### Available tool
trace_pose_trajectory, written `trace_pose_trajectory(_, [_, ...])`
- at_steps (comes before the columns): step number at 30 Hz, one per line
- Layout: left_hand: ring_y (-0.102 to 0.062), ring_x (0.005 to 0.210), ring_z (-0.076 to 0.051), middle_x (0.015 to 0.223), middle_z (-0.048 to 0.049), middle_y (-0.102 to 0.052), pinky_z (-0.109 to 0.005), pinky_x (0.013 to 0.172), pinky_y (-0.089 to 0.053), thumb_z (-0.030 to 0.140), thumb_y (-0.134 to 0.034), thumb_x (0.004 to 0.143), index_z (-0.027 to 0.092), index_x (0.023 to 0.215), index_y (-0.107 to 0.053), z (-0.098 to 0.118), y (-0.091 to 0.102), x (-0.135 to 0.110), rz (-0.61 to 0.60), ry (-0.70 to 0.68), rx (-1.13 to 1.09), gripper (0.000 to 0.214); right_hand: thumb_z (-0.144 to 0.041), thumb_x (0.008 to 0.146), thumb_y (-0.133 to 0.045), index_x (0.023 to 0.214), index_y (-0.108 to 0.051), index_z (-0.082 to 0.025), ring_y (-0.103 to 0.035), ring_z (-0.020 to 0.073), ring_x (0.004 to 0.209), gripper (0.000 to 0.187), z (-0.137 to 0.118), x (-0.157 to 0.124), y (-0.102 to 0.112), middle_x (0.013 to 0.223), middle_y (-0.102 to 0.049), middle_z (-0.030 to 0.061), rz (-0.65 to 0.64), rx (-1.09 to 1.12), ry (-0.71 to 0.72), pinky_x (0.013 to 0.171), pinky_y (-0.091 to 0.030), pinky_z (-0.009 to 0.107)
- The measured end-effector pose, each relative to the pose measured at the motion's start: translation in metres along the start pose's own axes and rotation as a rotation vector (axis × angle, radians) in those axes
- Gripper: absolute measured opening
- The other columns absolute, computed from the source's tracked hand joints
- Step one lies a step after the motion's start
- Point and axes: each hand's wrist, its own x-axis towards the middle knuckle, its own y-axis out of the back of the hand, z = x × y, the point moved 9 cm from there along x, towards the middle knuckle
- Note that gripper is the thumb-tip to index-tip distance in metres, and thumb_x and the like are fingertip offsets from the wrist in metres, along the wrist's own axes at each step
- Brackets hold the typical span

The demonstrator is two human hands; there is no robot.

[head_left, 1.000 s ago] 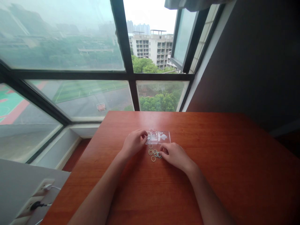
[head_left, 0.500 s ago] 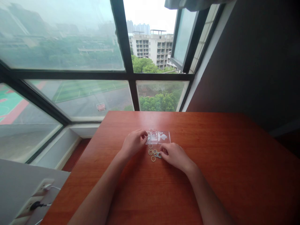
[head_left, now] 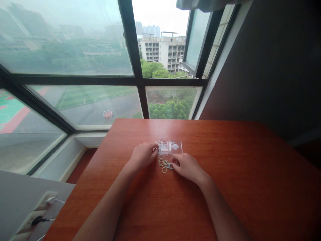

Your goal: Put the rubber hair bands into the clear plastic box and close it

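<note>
A small clear plastic packet (head_left: 172, 146) lies flat on the wooden table (head_left: 225, 174), with a few little rings at its left end. Several small loose rings (head_left: 164, 163) sit in a cluster just in front of it. My left hand (head_left: 141, 156) rests on the table at the packet's left corner, fingers curled together at a ring there. My right hand (head_left: 187, 165) lies to the right of the cluster, its fingertips pinched on a ring at the cluster's right edge.
Large windows (head_left: 100, 67) rise behind the table's far edge, and a dark wall (head_left: 276, 67) stands at the right. At the lower left, a white power strip (head_left: 37, 214) with plugged cables lies on a grey ledge.
My left hand has slid slightly down and toward me, from the packet's left end to the rings at its near corner. My right hand has barely moved.
</note>
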Motion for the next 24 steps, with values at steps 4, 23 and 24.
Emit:
trace_pose_trajectory(4, [-0.062,0.066,-0.022,0.073,-0.0058,-0.07,-0.026,0.057,-0.035,0.03,-0.049,0.084,0.028,0.089,-0.074,0.003,-0.001,-0.001,-0.028,-0.014,0.036,0.025,-0.022,0.083,-0.058,0.078,-0.064,-0.022,-0.054,0.0108,0.062,0.008,0.0,0.0,0.001,0.073,-0.066,-0.0009,0.019,0.013,0.011,0.055,-0.027,0.022])
trace_pose_trajectory(23, [-0.054,0.061,-0.01,0.072,-0.0009,-0.066,-0.019,0.057,-0.036,0.027,-0.052,0.086,0.018,0.086,-0.068,0.039,0.009,-0.005,-0.016,-0.21,-0.407,0.019,-0.027,0.085,-0.056,0.083,-0.061,-0.022,-0.054,0.0122,0.059,0.007,0.004,0.004,0.017,0.065,-0.062,-0.0024,0.251,0.131,0.019,0.058,-0.033,0.022])
trace_pose_trajectory(24, [-0.053,0.06,-0.01,0.071,-0.0005,-0.065,-0.019,0.057,-0.036,0.029,-0.053,0.086,0.017,0.085,-0.068,0.043,0.007,-0.006,-0.034,-0.229,-0.449,0.019,-0.027,0.085,-0.056,0.083,-0.061,-0.022,-0.054,0.0125,0.06,0.007,0.004,0.004,0.018,0.066,-0.062,-0.0021,0.268,0.139,0.026,0.059,-0.033,0.022])
